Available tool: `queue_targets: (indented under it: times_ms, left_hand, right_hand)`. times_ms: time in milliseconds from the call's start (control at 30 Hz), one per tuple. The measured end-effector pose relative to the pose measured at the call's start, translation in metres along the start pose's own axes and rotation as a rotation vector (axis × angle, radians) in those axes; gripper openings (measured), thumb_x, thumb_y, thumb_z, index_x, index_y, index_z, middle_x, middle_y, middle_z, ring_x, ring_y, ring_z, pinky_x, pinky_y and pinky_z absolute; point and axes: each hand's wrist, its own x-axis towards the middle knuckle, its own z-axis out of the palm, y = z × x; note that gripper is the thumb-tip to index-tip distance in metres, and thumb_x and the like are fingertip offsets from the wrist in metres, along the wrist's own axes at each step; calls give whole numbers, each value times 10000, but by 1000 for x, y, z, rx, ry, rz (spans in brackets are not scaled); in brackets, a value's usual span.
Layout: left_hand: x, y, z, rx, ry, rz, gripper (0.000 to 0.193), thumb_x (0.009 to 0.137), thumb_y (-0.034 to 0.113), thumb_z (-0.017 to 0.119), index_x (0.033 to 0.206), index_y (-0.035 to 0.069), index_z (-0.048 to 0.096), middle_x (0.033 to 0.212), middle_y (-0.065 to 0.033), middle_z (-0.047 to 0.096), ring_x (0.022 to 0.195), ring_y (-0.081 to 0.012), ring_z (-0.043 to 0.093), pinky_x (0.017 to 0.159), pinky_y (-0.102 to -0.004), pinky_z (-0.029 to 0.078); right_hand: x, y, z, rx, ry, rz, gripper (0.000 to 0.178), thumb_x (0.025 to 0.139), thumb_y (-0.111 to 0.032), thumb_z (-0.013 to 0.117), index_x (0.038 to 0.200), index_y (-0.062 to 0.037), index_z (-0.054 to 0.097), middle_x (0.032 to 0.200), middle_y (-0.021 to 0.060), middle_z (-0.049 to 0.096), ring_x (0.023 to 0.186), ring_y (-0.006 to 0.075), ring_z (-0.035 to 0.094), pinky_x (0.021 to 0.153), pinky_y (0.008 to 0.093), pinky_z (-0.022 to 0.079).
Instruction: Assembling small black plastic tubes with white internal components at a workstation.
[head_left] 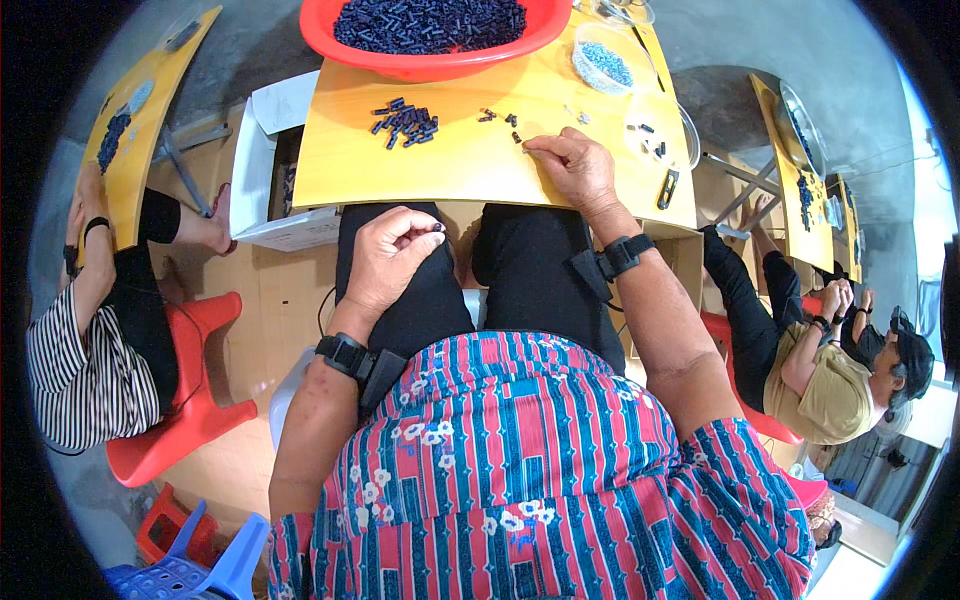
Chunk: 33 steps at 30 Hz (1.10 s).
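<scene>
My left hand (388, 262) is over my lap, just off the table's near edge. Its thumb and forefinger pinch a small dark piece (438, 228), of which only the end shows. On the table, my right hand (578, 168) has its thumb and forefinger pressed together beside a small dark cylindrical part (516, 137); anything between those fingertips is too small to make out. A few more dark parts (487, 116) lie just beyond. Left of them is a loose pile of short dark blue cylindrical parts (407, 124).
A red basin (430, 68) full of dark parts stands at the yellow table's (340, 170) far side. Rightward are a clear bowl of small blue pieces (603, 65), a clear dish (688, 135) and a black cutter-like tool (668, 189). Other people sit at tables on both sides.
</scene>
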Motion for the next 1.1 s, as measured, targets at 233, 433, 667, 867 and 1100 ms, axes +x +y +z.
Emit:
queue_targets:
  times_ms: [233,433,667,867,1100]
  left_hand:
    - [2,-4,3,2,0,5,84,783,23,714,855,6,673,745,-12,618,651,-61,536,589,-209,437]
    - [2,-3,4,6,4,12,80,786,22,714,854,8,675,751,-11,629,649,-58,542,591,-208,443]
    - [1,-1,3,21,-6,-12,79,784,31,715,851,13,677,746,-8,626,644,-54,536,588,-209,441]
    - [2,0,4,-3,-1,-8,76,792,42,712,854,15,678,750,-8,630,641,-55,532,590,-208,440]
    - [16,19,6,-2,-91,-51,86,824,56,683,874,-12,669,808,-36,664,716,-69,584,659,-223,470]
  right_hand:
    - [-4,-3,7,-95,64,-131,99,821,-187,617,853,-200,710,751,48,620,693,274,635,617,378,518]
    - [-4,-3,10,-241,64,-211,91,849,-180,571,853,-186,662,762,47,627,684,266,639,607,375,532]
    - [-4,-6,9,-227,28,-197,70,833,-149,613,885,-149,659,778,70,634,718,280,645,642,379,525]
    - [-3,-6,10,-233,52,-196,67,840,-169,604,869,-145,659,778,74,637,703,281,645,637,376,530]
    - [-2,-6,10,-199,67,-153,85,843,-224,613,859,-157,663,804,72,647,702,281,648,628,382,532]
